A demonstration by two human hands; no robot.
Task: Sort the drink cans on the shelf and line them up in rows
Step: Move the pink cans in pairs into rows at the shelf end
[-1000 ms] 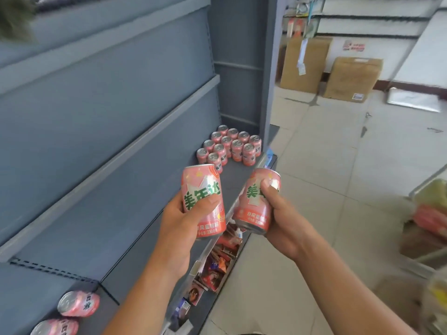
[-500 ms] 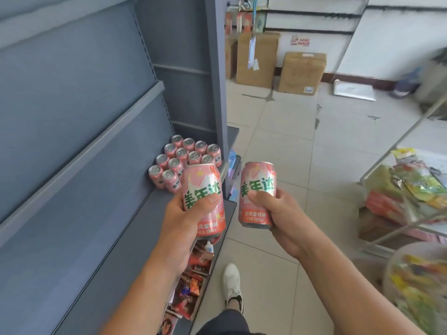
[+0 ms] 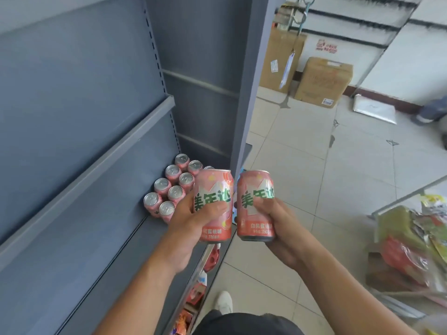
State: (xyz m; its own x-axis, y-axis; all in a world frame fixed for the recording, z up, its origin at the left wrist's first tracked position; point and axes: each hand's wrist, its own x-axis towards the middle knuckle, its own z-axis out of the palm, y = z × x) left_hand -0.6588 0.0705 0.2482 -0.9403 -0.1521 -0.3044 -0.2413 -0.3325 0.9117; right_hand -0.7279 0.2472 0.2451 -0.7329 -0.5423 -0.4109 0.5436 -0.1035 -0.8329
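Left hand (image 3: 191, 228) grip is closed round the left pink can (image 3: 215, 184) and right hand (image 3: 278, 228) grip is closed round the right pink can (image 3: 256, 189). Both are upright, side by side and just apart, over the front edge of the grey shelf (image 3: 116, 250). A block of pink cans (image 3: 173, 189) stands in rows at the shelf's far end by the back panel (tops up, some hidden behind the left pink can). Cardboard boxes (image 3: 323, 82) sit on the tiled floor (image 3: 302, 146) beyond, and snack packets (image 3: 411, 238) lie at the right.
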